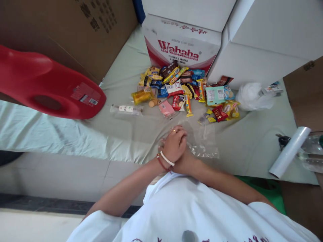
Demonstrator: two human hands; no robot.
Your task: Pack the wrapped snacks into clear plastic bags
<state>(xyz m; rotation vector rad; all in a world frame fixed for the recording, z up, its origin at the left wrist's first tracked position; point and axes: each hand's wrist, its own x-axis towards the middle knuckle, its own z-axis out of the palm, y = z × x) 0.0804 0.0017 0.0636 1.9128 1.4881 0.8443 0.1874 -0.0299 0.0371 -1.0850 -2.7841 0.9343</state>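
Observation:
My left hand (pixel 174 143), with a ring, a white bead bracelet and a red cord, lies folded over my right hand (pixel 185 159). The left fingers are curled closed. Mostly covered, my right hand is clasped against the left, its fingertips peeping out at the left side. No object shows in either hand. A clear plastic bag (pixel 208 139) lies flat on the cloth beside and partly under them. Beyond the hands is a heap of wrapped snacks, with a pink packet (pixel 166 109), a yellow snack bar (pixel 188 106) and a red-and-white packet (pixel 178 103) nearest.
A Wahaha carton (pixel 181 43) stands behind the heap. On the left are a red plastic jug (pixel 58 87) and a slim clear packet (pixel 126 109). A white plastic bag (pixel 252 97), a roll of film (pixel 290 152) and a clear bottle (pixel 311 148) lie rightward on the green cloth (pixel 249 144).

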